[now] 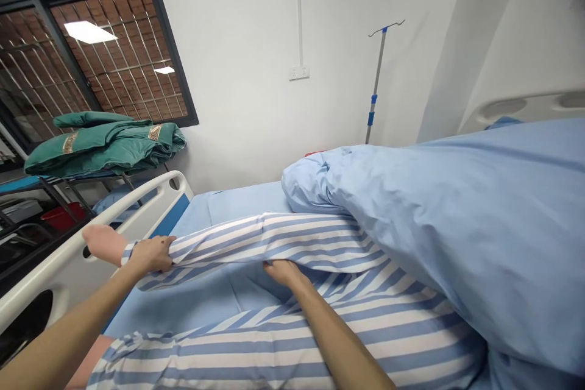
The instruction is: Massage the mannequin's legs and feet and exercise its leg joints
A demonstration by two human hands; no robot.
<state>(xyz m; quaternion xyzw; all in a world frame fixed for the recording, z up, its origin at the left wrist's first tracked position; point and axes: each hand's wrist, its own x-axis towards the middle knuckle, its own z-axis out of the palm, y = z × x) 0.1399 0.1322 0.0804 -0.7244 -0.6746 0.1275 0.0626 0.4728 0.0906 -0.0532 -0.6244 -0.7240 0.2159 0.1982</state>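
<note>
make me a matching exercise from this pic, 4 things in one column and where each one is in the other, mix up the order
Column 1
1. left hand
2. right hand
3. green quilt
4. IV pole

Column 2
a. standing by the white wall
b. gripping the striped sleeve near its cuff
c. folded in a pile by the window
d. resting on the striped sleeve farther along the arm

Pairs: 1-b, 2-d, 3-c, 4-a
</note>
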